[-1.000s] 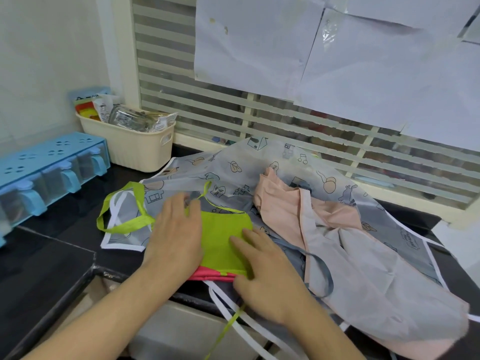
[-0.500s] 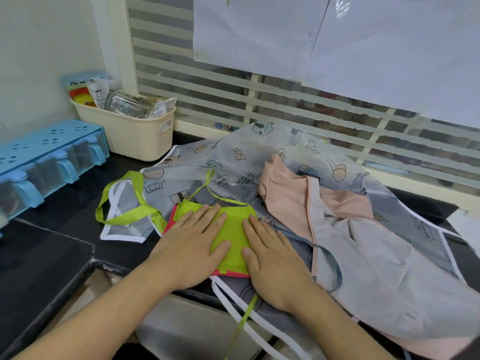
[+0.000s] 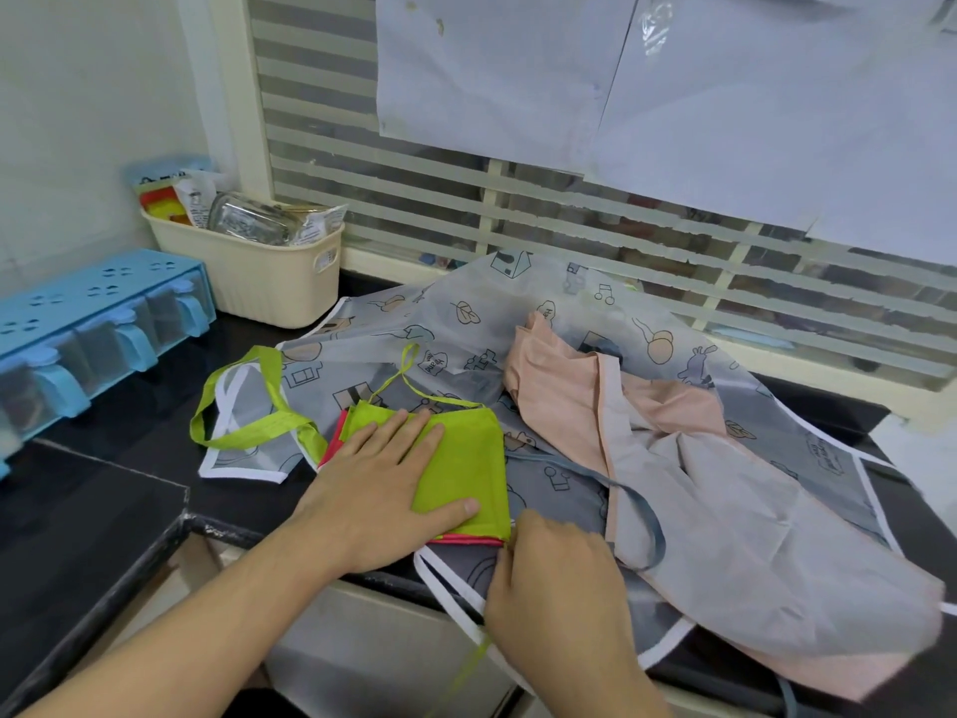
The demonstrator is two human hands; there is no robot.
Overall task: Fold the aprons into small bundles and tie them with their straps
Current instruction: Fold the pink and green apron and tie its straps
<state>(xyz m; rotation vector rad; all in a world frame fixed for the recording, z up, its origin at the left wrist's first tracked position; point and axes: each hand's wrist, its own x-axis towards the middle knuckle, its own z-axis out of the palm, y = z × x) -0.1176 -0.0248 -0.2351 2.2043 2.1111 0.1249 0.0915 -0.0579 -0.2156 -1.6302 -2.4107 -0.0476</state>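
A lime-green apron (image 3: pixel 461 458) with a pink underside is folded into a small square on the dark counter (image 3: pixel 134 437). My left hand (image 3: pixel 378 484) presses flat on it, fingers straight. My right hand (image 3: pixel 549 577) is at the bundle's near right corner, its fingers curled down around the lime strap (image 3: pixel 461 676) that hangs over the counter edge. Another lime strap loop (image 3: pixel 243 417) lies to the left. Under the bundle a grey printed apron (image 3: pixel 518 313) is spread out. A peach and grey apron (image 3: pixel 689 489) lies crumpled on the right.
A cream basket (image 3: pixel 269 277) of packets stands at the back left, with a blue drawer box (image 3: pixel 93 323) beside it. Behind runs a window with slats and taped paper. White-edged straps (image 3: pixel 445 588) hang over the counter's front edge.
My right hand has come off the top of the green bundle and moved to its near right corner. My left hand has slid a little further across the bundle.
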